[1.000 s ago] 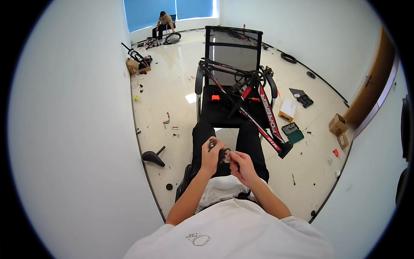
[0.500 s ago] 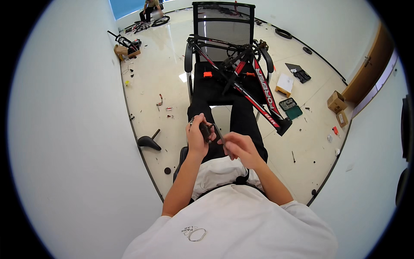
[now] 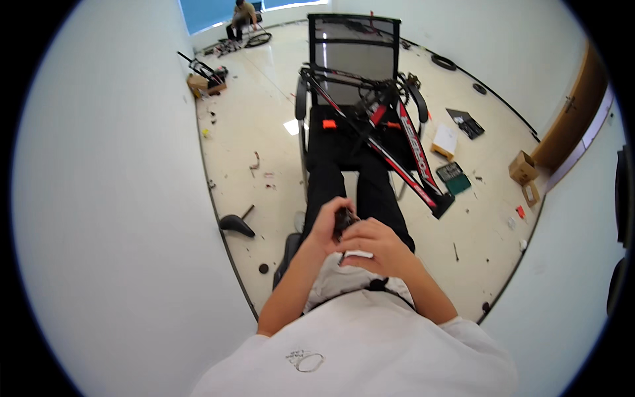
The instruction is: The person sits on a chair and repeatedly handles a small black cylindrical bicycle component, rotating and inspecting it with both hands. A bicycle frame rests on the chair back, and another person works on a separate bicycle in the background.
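My left hand (image 3: 326,225) is closed round a small dark metal bicycle part (image 3: 344,220), held above my lap; its exact kind is hidden by my fingers. My right hand (image 3: 377,246) presses up against that part from the right, fingers bent over its near side. Below those fingertips a short dark end of a hex key (image 3: 341,259) shows by the thumb; most of the tool is covered. In front of me a black and red bicycle frame (image 3: 417,149) rests across a black mesh office chair (image 3: 354,63), where my legs reach its seat.
A saddle (image 3: 237,225) lies on the floor at left. To the right are an open green tool case (image 3: 454,177), a black case (image 3: 468,126), cardboard boxes (image 3: 522,168) and a tire (image 3: 443,62). Another person (image 3: 243,18) sits far back beside a wheel (image 3: 258,40).
My hands have come together, lower and nearer my body. The hex key, plainly seen in my right hand before, is now mostly hidden. The whole view has shifted slightly.
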Available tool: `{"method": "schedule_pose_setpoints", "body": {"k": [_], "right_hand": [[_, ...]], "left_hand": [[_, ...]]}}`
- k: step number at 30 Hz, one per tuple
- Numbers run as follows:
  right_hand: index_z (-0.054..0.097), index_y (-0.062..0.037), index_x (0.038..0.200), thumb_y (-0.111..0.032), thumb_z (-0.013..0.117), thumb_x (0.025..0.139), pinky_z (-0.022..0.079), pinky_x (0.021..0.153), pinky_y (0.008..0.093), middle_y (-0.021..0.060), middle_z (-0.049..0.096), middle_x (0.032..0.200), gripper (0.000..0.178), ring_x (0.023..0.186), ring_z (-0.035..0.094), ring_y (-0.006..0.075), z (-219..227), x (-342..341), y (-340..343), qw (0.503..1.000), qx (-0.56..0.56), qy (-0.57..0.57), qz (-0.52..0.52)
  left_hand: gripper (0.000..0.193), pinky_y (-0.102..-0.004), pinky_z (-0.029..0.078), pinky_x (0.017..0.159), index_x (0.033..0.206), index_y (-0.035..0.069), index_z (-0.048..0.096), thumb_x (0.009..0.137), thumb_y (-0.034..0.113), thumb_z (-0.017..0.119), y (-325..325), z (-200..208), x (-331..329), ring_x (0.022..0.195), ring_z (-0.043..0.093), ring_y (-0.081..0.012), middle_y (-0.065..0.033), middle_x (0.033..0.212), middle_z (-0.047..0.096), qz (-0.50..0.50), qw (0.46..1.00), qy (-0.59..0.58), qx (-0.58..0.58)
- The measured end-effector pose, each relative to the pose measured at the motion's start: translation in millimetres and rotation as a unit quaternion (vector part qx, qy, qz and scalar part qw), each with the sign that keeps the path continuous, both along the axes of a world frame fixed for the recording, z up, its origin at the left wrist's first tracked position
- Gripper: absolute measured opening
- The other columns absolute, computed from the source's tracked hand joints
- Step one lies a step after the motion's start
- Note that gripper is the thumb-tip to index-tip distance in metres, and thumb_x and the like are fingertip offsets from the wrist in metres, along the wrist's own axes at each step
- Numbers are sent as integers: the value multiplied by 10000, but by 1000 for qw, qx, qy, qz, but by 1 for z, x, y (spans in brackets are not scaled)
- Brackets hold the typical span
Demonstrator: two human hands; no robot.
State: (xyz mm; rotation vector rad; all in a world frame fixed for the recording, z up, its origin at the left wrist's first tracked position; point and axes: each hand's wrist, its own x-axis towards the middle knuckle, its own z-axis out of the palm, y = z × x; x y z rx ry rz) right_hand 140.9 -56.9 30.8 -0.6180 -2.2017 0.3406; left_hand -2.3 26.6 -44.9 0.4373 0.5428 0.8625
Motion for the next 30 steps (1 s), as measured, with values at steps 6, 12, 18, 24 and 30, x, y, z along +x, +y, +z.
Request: {"method": "schedule_pose_setpoints", "body": {"k": [6,12,18,24,30], "right_hand": [[676,-71,879,-158,706,801,479,757,360,51,625,780,121,765,607,241,-10,0,11,995,41,53,-77],[652,-20,894,-88,648,843,455,541,310,81,596,723,85,641,581,237,-11,0,4,988,6,96,-124],[632,-35,905,-94,649,815,507,685,350,93,627,873,109,776,626,277,-5,-2,-4,992,-46,101,-61],[582,18,1070,-117,612,789,371,1046,445,136,636,1016,313,1040,601,321,-12,-13,1,976,-116,174,-52],[533,-77,995,-343,462,972,437,486,274,63,571,771,276,618,563,148,-30,-3,17,657,-678,290,161]], "left_hand": [[148,-257,438,604,794,54,590,857,188,598,-15,-6,8,645,537,-97,-11,748,567,15,992,75,105],[143,-233,311,418,672,66,551,814,66,563,-33,5,21,491,450,-68,19,616,496,63,992,70,86],[109,-238,391,482,722,60,523,776,11,604,-17,10,11,541,501,-88,-9,648,519,143,976,91,134],[187,-248,439,534,767,77,502,767,-8,669,-8,25,-5,590,529,-99,-2,651,512,281,933,154,162],[182,-232,357,477,742,36,531,815,60,696,-4,27,-14,516,417,-50,18,612,509,439,669,387,457]]}}
